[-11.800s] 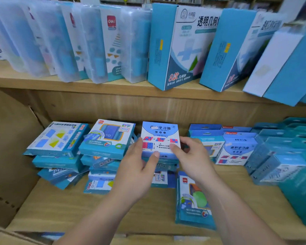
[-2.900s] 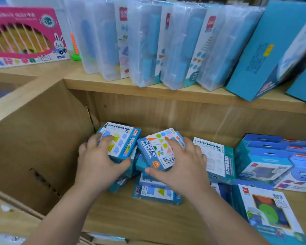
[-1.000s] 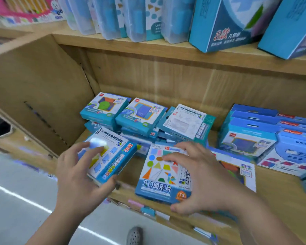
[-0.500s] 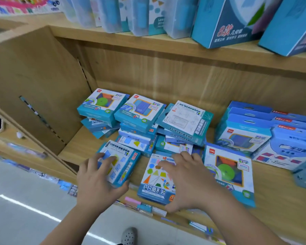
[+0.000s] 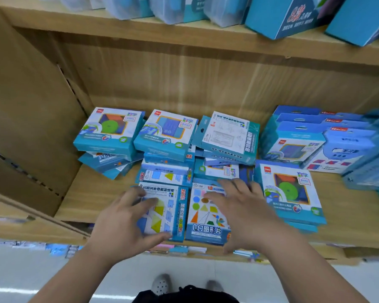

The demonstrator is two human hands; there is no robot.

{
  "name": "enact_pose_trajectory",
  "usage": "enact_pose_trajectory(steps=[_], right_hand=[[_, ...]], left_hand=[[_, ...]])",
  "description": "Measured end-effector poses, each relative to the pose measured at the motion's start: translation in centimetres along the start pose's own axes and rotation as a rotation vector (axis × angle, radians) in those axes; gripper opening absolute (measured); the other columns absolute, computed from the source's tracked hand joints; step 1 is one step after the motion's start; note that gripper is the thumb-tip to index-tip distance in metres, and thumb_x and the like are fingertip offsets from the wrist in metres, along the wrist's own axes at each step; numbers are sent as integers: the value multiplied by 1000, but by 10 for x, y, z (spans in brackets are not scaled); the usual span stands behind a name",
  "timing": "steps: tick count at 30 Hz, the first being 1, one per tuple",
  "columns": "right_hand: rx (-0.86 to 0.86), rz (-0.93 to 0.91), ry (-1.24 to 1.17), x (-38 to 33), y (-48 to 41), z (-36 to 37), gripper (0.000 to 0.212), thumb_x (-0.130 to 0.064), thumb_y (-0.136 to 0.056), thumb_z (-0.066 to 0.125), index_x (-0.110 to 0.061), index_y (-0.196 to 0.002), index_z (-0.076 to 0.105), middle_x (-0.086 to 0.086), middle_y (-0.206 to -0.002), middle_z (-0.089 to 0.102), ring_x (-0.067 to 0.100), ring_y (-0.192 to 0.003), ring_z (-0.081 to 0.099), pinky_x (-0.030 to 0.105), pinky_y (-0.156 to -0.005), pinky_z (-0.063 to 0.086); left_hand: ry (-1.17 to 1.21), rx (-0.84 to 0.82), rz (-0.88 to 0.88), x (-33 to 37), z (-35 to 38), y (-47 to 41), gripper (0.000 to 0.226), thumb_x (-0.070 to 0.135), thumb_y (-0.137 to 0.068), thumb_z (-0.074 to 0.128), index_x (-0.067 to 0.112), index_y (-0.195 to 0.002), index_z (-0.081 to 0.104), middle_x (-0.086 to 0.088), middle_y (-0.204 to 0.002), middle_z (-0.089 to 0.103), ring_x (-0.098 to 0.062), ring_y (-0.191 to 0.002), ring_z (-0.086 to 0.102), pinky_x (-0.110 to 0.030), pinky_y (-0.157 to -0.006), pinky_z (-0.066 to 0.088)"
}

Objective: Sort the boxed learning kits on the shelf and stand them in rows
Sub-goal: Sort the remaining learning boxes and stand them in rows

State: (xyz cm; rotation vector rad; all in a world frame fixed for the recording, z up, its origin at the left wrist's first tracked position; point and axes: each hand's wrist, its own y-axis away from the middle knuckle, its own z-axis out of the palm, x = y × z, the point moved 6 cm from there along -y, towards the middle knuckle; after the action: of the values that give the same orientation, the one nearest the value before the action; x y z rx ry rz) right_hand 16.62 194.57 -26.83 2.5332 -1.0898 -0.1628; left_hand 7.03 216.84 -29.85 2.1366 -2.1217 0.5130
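Resting flat at the shelf lip [image 5: 206, 251], two kits lie side by side under the person's hands: the left hand [image 5: 123, 224] grasps the tangram box [image 5: 169, 212], fingers [image 5: 138, 194] spread over its far corner and thumb hooked under its near edge, while the right hand [image 5: 241, 217] lies splayed and loose over the shapes box [image 5: 202, 217], thumb at the near corner, not visibly gripping it. Both boxes sit just beyond the thumbs at the very front of the lower shelf, so the likeliest fault is a slide toward the person: any drag nearward would probably tip a box over the lip to the floor [image 5: 53, 278] beside the shoes. Bare board lies left of the left fingers as far as the cardboard panel [image 5: 31, 119], the widest free room for standing a row. Right of the right fingers, touching distance away, the green-disc box [image 5: 290, 193] rests on another and overhangs slightly; a sideways sweep could nudge it. Just beyond the fingertips the loose, skewed stacks [image 5: 166, 154] lean on one another, and pushing the held boxes away would likely topple them. Farther right, the standing row [image 5: 300, 138] is packed close. Overhead, the upper shelf [image 5: 184, 38] limits lift height.
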Motion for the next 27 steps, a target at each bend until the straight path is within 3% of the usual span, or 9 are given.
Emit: enact_pose_trajectory(steps=[3,5,10,15,18,21,27], right_hand=[[17,41,-56,-4,1,0,122,-83,-48,71,-44,-150,18,-3,-157,16,25,-142,17,47,-113,15],[33,78,-107,-5,1,-2,110,-86,-58,61,-42,-151,22,-4,-159,16,23,-144,15,47,-115,15],[129,144,-209,-10,0,-13,76,-79,-82,46,-40,-146,36,-9,-154,29,20,-142,24,44,-114,21],[425,116,-278,-15,-14,-51,59,-67,-87,45,-26,-127,62,-4,-123,59,23,-114,52,41,-97,46],[599,141,-377,-18,-29,-82,50,-58,-89,52,-22,-119,66,-1,-110,63,23,-105,56,37,-89,47],[606,163,-588,-23,-48,-96,44,-47,-94,59,-18,-127,63,0,-119,61,20,-103,60,34,-89,49],[531,225,-718,-28,-68,-94,50,-40,-98,56,-15,-141,53,5,-136,59,20,-124,53,32,-99,43]], left_hand=[[-14,-2,70,0,1,-7,78,85,-65,56,23,-107,75,0,-110,61,-16,-84,69,-29,-60,56],[-18,8,95,0,1,-11,71,82,-67,57,24,-104,76,0,-107,62,-17,-80,69,-29,-58,55],[-17,55,128,0,-5,-23,63,72,-83,49,21,-107,75,2,-102,62,-18,-77,67,-28,-56,51],[19,232,117,4,-43,-40,48,52,-89,54,13,-108,73,-3,-103,65,-24,-85,67,-32,-65,54],[6,344,88,0,-73,-60,44,47,-89,57,10,-110,71,-5,-104,65,-26,-92,63,-36,-73,54],[-61,363,-11,-15,-90,-89,49,50,-88,54,12,-114,70,-7,-108,66,-34,-100,59,-45,-86,49],[-233,156,-206,-34,-78,-121,58,56,-92,44,14,-125,66,-9,-140,55,-37,-135,40,-57,-108,31]])
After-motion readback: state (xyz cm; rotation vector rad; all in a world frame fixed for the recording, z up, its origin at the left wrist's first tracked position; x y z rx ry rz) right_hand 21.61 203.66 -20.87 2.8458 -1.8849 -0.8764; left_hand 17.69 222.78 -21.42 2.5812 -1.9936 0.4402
